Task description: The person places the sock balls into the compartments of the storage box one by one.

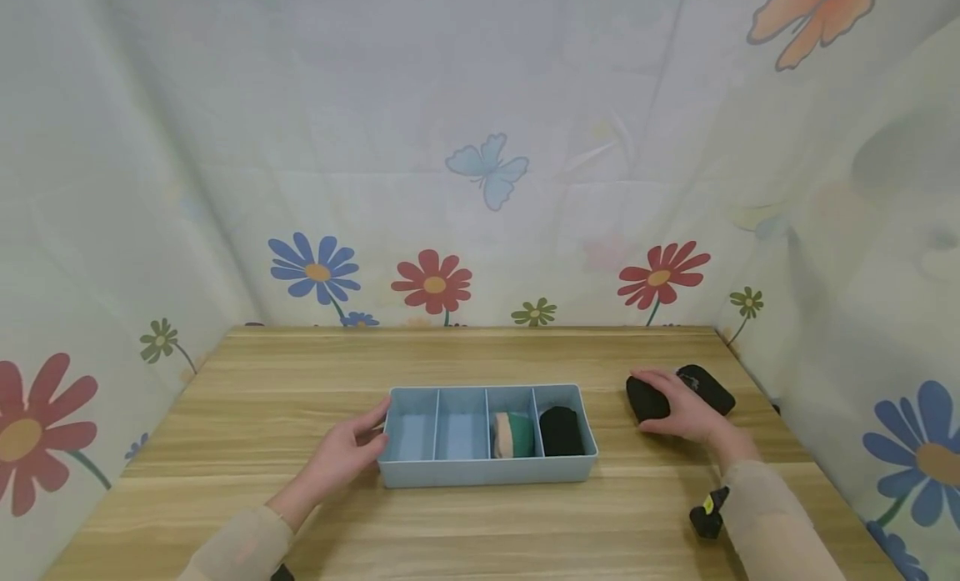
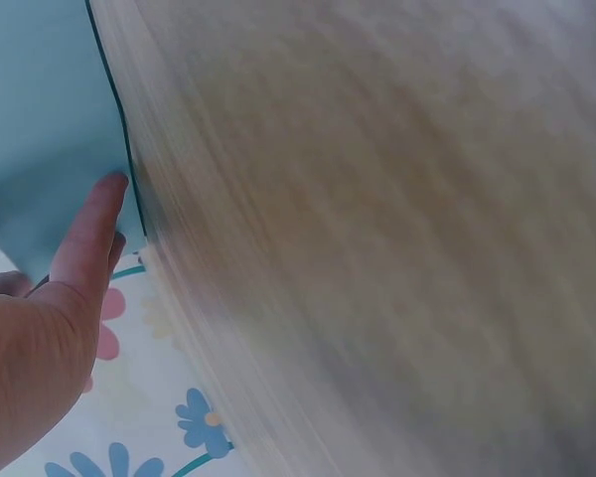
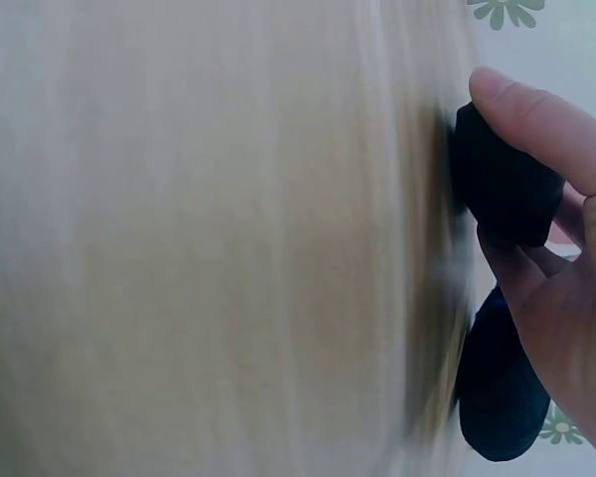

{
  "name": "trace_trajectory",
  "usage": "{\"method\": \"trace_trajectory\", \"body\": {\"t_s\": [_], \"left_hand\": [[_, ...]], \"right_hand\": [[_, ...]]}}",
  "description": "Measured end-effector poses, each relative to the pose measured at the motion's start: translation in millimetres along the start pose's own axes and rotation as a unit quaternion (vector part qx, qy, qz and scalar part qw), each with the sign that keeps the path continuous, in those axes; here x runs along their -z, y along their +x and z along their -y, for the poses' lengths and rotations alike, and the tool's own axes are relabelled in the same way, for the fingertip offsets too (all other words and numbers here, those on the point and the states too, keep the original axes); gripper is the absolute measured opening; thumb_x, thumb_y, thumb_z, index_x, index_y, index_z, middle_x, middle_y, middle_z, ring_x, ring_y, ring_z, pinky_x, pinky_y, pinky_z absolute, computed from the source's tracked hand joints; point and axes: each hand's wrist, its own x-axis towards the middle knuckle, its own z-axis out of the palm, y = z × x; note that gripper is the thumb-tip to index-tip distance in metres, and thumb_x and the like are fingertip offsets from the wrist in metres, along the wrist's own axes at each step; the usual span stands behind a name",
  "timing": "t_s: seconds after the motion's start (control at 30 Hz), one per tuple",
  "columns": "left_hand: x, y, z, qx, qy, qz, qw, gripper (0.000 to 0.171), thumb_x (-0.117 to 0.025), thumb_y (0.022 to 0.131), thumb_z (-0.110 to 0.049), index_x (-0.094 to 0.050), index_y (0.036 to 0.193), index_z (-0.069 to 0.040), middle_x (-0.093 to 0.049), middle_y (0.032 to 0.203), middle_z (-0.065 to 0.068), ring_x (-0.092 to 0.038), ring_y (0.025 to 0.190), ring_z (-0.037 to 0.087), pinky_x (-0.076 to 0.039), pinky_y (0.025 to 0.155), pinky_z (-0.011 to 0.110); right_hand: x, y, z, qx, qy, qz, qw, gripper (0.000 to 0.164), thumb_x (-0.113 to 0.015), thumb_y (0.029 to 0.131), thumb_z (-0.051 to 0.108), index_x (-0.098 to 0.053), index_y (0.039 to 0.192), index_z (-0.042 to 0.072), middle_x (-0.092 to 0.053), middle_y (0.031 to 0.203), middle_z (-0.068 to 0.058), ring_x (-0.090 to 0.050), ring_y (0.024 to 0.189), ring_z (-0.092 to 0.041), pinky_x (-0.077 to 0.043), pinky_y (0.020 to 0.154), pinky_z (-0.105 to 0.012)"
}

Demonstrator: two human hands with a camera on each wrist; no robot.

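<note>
Box (image 1: 480,473), blue — left hand (image 1: 347,450) touches its nine-o'clock end, fingers spread — right hand (image 1: 686,410) pinches a black bundle (image 1: 647,400) near three o'clock.

The box (image 1: 487,473) looks smooth plastic, the tabletop (image 1: 562,531) wood-grained.

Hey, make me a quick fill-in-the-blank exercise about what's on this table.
The left hand touches the ____ end of the blue tray.
The tray has ____ compartments.
Counting from the left, the green-and-beige bundle lies in the ____ compartment.
The bundle in the right hand is ____.

Missing words: left; four; third; black.
</note>
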Motion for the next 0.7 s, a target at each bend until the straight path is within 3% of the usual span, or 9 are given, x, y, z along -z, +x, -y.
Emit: {"method": "trace_trajectory", "body": {"t_s": [0.27, 0.7], "left_hand": [[-0.3, -0.9, -1.6, -0.005, 0.004, 0.001, 1.0, 0.059, -0.058, 0.098, -0.011, -0.037, 0.153, -0.007, -0.038, 0.152, 0.022, -0.055, 0.124, 0.039, -0.058, 0.08, 0.032], [0.7, -0.9, -1.1, -0.001, -0.003, 0.001, 1.0, 0.059, -0.059, 0.098, -0.011, -0.037, 0.152, -0.005, -0.038, 0.151, 0.023, -0.054, 0.125, 0.04, -0.058, 0.081, 0.034]], "right_hand": [[-6, -1, 2, -0.008, -0.005, -0.029, 1.0, 0.079, -0.085, 0.077, 0.022, -0.047, 0.143, 0.003, -0.041, 0.139, -0.028, -0.042, 0.125, -0.048, -0.038, 0.099, -0.068], [-4, -7, 13, -0.042, -0.013, -0.041, 0.998, 0.079, -0.085, 0.078, 0.027, -0.047, 0.143, 0.003, -0.045, 0.137, -0.026, -0.045, 0.124, -0.048, -0.039, 0.1, -0.067]]}}
